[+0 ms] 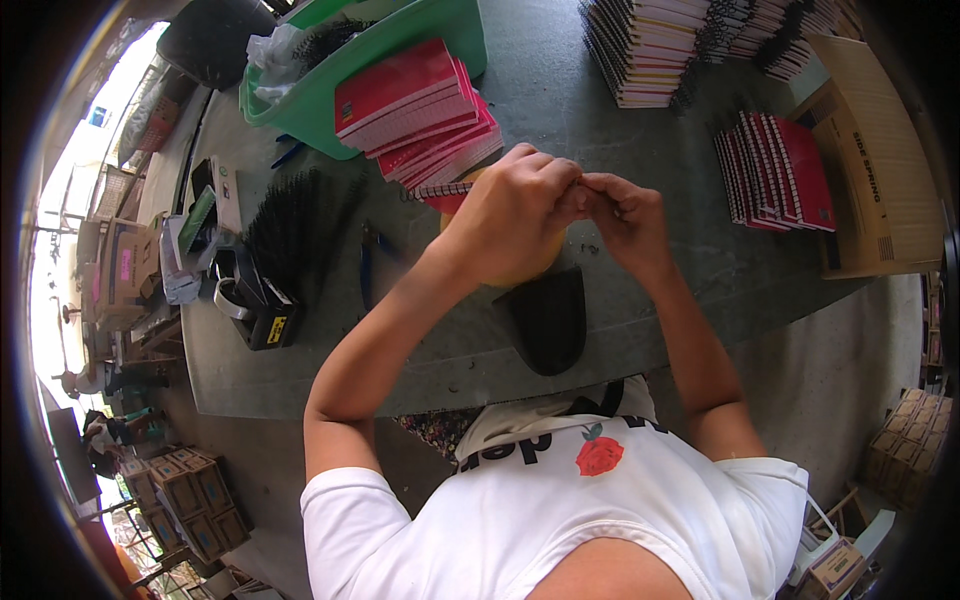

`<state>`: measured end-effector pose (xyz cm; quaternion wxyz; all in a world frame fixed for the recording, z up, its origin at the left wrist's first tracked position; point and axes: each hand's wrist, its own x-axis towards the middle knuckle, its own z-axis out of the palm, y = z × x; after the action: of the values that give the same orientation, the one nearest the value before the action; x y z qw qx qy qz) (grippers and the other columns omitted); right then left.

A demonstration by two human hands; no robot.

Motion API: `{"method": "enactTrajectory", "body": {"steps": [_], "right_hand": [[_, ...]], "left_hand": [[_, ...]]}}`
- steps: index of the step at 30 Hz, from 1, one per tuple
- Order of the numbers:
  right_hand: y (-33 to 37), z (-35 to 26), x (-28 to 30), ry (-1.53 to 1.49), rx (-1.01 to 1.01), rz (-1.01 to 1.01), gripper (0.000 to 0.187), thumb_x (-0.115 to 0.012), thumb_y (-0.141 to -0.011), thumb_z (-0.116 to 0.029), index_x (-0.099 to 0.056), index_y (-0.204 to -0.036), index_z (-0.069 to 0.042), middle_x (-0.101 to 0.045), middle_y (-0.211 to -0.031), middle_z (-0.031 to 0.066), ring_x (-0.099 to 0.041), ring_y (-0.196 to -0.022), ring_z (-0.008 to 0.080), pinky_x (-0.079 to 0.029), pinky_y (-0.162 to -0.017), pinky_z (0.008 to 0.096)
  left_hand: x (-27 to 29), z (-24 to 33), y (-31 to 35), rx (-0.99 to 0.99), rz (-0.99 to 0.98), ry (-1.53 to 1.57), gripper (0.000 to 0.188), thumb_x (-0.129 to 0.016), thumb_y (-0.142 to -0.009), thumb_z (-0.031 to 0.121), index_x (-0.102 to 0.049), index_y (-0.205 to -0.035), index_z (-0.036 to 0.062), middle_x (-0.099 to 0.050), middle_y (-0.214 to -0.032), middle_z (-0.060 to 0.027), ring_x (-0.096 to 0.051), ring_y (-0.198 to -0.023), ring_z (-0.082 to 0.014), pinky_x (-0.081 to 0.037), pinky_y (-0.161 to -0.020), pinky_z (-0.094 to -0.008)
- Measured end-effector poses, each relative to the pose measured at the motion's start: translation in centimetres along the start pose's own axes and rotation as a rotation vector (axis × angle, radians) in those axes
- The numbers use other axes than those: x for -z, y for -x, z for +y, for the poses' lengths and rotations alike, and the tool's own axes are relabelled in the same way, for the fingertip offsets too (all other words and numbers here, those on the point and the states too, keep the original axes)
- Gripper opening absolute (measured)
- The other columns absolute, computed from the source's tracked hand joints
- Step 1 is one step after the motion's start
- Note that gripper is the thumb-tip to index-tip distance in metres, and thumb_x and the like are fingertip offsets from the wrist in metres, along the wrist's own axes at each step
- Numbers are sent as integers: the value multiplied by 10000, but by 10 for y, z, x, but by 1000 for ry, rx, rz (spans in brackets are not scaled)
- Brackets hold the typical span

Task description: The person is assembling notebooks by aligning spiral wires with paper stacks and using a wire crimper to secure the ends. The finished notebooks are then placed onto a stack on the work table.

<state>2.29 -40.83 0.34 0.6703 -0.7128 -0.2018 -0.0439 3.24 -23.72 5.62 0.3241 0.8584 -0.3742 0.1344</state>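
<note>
One red spiral notebook, mostly covered by your hands

In the head view, the red notebook is near the middle of the desk, its black coil and a strip of cover showing to the left of your left hand. That hand is curled over the notebook; its fingertips are hidden, so you cannot tell whether they are clamped on it. Your right hand is bent inward, its fingertips together with the left hand's at the notebook's right side. Anything pinched between them is too small to tell.

Beneath your hands, part of a round yellow thing shows, with a black rounded object just on your side of it. To your left lie blue-handled pliers, a heap of black coils and a black tape dispenser. Beyond your left hand, a stack of red notebooks leans at a green tub. Over on your right, coil-bound red notebooks stand beside a cardboard box, and taller piles of coil-bound notebooks rise at the far side.
</note>
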Motion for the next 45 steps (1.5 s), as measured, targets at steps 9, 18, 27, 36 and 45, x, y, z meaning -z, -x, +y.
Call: {"method": "enactTrajectory", "body": {"steps": [9,18,27,36,45], "right_hand": [[9,6,-7,110,78,18,203,-644,-793,17,-641,-995,3,-677,-854,109,-647,-740,129,-519,-677,254],[12,-62,16,859,494,142,605,-674,-814,-404,-479,-1237,-18,-586,-1159,102,-541,-1072,152,-458,-876,309],[2,-74,132,148,-72,366,400,-587,-893,-285,-514,-1187,-23,-627,-1006,111,-597,-935,184,-459,-832,306],[18,-27,312,768,-444,438,482,-505,-937,-375,-545,-1206,23,-635,-1085,98,-581,-1000,168,-429,-885,306],[-26,-29,240,1375,-499,427,388,-403,-945,-334,-579,-1072,-12,-608,-1047,242,-558,-1048,396,-451,-863,483]], "left_hand": [[0,15,1,87,37,-106,107,-606,-701,24,-579,-804,34,-574,-786,-137,-551,-808,-327,-454,-719,-395],[15,38,-2,343,-8,-327,156,-598,-784,128,-582,-840,-17,-632,-699,-185,-642,-633,-332,-506,-589,-416],[-12,73,-40,13,3,479,485,-715,-753,102,-550,-1205,41,-599,-1138,-115,-575,-1039,-206,-486,-824,-324],[-15,28,-10,66,-176,212,396,-713,-753,109,-606,-1130,54,-613,-1047,-113,-596,-871,-236,-479,-727,-311],[-21,16,5,127,-226,221,357,-708,-746,97,-626,-1092,62,-625,-944,-113,-607,-796,-220,-484,-665,-331]]}}
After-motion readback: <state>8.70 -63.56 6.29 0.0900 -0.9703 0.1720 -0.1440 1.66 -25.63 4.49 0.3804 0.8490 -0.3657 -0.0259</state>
